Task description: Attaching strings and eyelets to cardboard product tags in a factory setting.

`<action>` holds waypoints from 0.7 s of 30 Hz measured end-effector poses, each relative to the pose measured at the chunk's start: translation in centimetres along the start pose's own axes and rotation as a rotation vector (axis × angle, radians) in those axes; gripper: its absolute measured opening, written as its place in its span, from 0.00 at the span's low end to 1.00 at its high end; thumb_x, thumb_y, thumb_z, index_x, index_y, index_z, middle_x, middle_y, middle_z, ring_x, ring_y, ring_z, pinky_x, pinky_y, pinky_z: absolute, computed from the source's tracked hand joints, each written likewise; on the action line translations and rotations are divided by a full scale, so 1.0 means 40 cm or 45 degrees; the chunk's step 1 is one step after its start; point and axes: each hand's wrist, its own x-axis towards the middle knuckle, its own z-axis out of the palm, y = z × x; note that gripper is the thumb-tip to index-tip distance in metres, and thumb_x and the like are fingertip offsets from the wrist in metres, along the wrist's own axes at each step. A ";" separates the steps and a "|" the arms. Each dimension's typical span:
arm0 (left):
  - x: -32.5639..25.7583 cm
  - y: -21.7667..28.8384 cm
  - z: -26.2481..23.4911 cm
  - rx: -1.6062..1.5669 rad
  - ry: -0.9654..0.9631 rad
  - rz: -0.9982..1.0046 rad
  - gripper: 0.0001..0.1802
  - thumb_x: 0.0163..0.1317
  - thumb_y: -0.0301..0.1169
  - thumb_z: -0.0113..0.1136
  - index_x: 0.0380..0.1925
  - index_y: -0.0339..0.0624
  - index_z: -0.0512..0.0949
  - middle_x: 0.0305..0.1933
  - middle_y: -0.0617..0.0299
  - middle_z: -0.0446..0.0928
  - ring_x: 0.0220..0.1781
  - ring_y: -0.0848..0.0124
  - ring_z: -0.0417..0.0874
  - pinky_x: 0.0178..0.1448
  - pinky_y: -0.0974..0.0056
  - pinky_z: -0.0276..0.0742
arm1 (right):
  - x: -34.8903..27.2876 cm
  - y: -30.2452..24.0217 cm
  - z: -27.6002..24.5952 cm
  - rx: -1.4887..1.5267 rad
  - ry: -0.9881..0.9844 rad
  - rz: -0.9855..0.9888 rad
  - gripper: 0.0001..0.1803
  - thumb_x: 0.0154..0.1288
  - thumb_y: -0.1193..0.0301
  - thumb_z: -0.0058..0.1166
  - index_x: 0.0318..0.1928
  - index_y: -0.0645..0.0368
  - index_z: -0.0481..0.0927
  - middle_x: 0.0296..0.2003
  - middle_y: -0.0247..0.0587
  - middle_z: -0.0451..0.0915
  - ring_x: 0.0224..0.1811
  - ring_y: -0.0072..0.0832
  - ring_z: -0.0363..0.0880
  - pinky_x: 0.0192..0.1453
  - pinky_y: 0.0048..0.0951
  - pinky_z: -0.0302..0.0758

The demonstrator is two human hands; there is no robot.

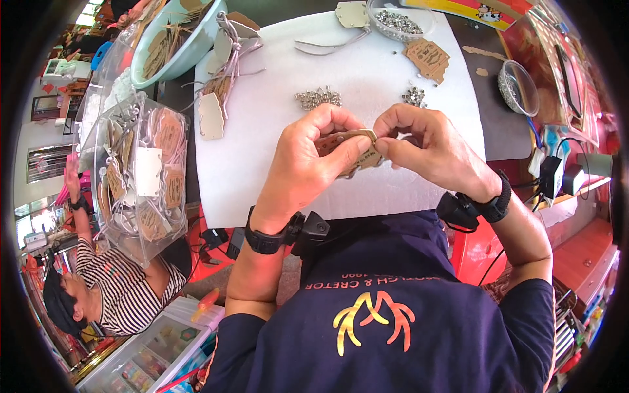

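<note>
Head view, looking down: both hands meet over the white foam sheet (367,72), pinching one brown cardboard tag (347,145) between them. Left hand (304,160) wraps the tag's left half, thumb under and fingers curled over the top, clamped tight on it. Right hand (426,147) comes in from the other side, thumb and forefinger pressed together at the tag's upper right corner, where a small metal bit seems to sit, too small to be sure. Tag's long axis runs roughly left to right, tilted slightly, so the free end points toward the right fingertips; left hand carries most of it, right hand only touches the tip. Tag is held above the sheet, not resting on it. Just beyond the knuckles lie two little heaps of silver eyelets (318,97), the left heap nearer the left hand, the smaller heap (414,97) just above the right hand. Farther up: a clear bowl of eyelets (400,23), a stack of brown tags (427,59). Off left, a clear box of strung tags (141,173) and a pale blue basin (180,42). Another person in a striped shirt (124,295) sits low left, well apart.
</note>
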 end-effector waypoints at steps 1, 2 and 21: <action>-0.001 0.000 -0.006 -0.064 -0.054 -0.033 0.11 0.64 0.26 0.65 0.44 0.35 0.77 0.38 0.61 0.83 0.41 0.78 0.82 0.46 0.71 0.79 | -0.006 -0.005 0.001 -0.003 0.001 -0.001 0.11 0.66 0.71 0.57 0.43 0.67 0.79 0.32 0.32 0.80 0.35 0.14 0.77 0.41 0.22 0.77; -0.003 0.004 -0.008 -0.065 -0.054 -0.031 0.11 0.64 0.26 0.65 0.44 0.35 0.77 0.38 0.61 0.83 0.41 0.78 0.82 0.46 0.71 0.79 | -0.013 -0.009 0.002 0.055 -0.009 0.048 0.10 0.67 0.71 0.57 0.43 0.66 0.79 0.32 0.32 0.80 0.34 0.14 0.77 0.40 0.21 0.77; -0.025 -0.046 -0.012 -0.112 -0.292 -0.432 0.07 0.66 0.29 0.62 0.39 0.36 0.81 0.34 0.67 0.81 0.34 0.83 0.77 0.38 0.74 0.74 | -0.063 0.084 0.047 0.079 0.144 0.137 0.07 0.68 0.72 0.60 0.41 0.64 0.79 0.33 0.33 0.81 0.33 0.16 0.77 0.36 0.20 0.74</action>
